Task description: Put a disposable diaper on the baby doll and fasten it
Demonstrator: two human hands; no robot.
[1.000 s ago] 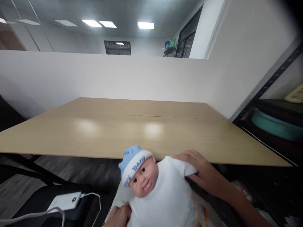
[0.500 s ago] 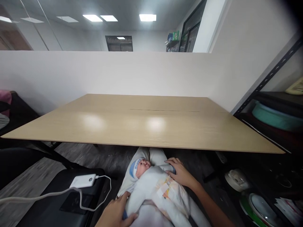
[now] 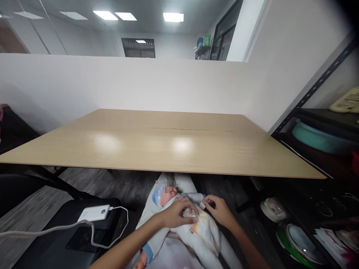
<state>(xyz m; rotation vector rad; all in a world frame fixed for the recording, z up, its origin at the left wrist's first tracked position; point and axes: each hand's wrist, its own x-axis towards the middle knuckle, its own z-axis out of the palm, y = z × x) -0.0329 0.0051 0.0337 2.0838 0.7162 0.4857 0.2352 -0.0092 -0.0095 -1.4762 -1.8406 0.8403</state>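
Note:
A baby doll (image 3: 165, 237) in a pale long-sleeved top with blue cuffs and a blue-and-white cap lies face up across the lap, its head to the upper left. Around its hips is a white diaper (image 3: 206, 224) with an orange and yellow print. My left hand (image 3: 181, 213) reaches over the doll's belly, fingers curled and thumb at the diaper's front. At the diaper's upper right side, my right hand (image 3: 217, 209) has thumb and forefinger closed on a small white piece, which looks like part of the diaper. The fingers partly hide the diaper's waist.
A wooden table (image 3: 168, 149) stands just beyond the lap. To the left, a black chair (image 3: 50, 243) holds a white power bank (image 3: 94, 213) with a cable and a dark flat object. Shelves with a teal basin (image 3: 322, 138) and lidded containers stand at the right.
My left hand has moved from the doll's sleeve at lower left up and right onto the diaper's front. My right hand has come off the doll's other sleeve to the diaper's side.

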